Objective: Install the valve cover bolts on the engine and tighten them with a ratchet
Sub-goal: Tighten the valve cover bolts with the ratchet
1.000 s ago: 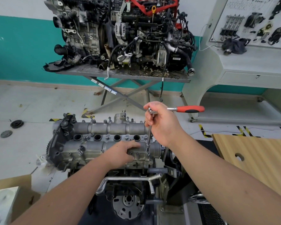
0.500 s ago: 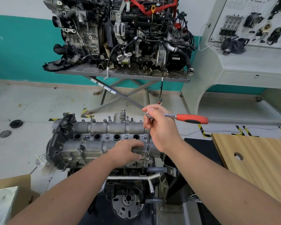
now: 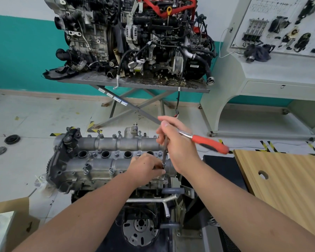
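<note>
Right hand (image 3: 178, 148) grips ratchet (image 3: 210, 144) head; handle juts right.

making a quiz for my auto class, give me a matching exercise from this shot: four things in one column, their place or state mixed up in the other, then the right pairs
Things
1. ratchet
2. left hand
3. wooden board
4. round black discs

Place or state
A. on the floor at far left
B. resting on the valve cover, fingers at the foot of the extension bar
C. at the right edge, with a round hole in it
D. head gripped by the right hand, red handle pointing right

Pairs: 1-D, 2-B, 3-C, 4-A
</note>
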`<state>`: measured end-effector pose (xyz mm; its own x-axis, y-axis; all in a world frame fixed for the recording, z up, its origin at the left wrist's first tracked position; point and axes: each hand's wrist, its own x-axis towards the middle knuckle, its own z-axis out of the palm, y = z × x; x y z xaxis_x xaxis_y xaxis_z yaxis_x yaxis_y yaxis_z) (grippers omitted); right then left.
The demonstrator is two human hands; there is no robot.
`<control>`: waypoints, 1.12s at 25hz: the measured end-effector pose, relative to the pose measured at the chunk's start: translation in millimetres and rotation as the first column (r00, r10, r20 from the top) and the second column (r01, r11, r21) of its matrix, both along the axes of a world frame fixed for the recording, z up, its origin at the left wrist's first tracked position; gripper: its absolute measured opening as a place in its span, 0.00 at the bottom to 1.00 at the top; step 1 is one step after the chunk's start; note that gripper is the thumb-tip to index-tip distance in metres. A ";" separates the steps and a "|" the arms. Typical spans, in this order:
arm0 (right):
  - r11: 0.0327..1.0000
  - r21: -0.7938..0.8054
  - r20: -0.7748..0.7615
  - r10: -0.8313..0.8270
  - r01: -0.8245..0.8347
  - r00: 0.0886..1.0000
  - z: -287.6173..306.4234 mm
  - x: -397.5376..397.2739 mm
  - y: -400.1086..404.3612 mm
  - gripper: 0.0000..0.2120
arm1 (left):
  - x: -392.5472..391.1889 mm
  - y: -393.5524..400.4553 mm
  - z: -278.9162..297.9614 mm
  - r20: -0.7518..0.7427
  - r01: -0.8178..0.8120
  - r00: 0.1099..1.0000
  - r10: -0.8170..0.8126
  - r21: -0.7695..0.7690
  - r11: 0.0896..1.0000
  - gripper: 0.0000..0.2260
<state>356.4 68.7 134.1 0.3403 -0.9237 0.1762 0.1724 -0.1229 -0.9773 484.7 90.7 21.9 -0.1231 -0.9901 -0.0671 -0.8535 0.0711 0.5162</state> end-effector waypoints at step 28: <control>0.894 0.434 0.302 -0.257 0.107 0.918 18.2 18.1 10.7 0.06 | 4.9 -2.7 -2.9 0.021 0.029 0.999 -0.030 0.054 0.998 0.13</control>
<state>374.5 79.4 152.4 0.1460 -0.9781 -0.1486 0.5176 0.2036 -0.8310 489.5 88.0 19.0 -0.1503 -0.9809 -0.1232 -0.8624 0.0692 0.5014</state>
